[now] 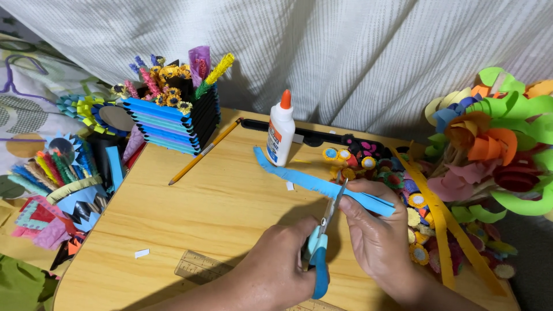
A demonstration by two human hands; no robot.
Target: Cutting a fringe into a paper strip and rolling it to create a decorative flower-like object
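I am watching my left hand [276,268] closing around the blue handles of the scissors [320,249], blades pointing up into the blue strip [314,180]. My right hand [377,230] is pinching the strip near its right end, thumb on top, holding it just above the table [213,213]. The strip is running from near the glue bottle [280,129] down to my right fingers, with the blades meeting its lower edge about midway. It looks to be thin paper: light, limp and easy to tear or crease, so I am judging that it wants holding close beside the cut, kept taut, not gripped hard. A pencil [204,151] is lying left of the bottle, a ruler [199,266] is showing under my left wrist, and paper flowers [489,138] are crowding the right side.
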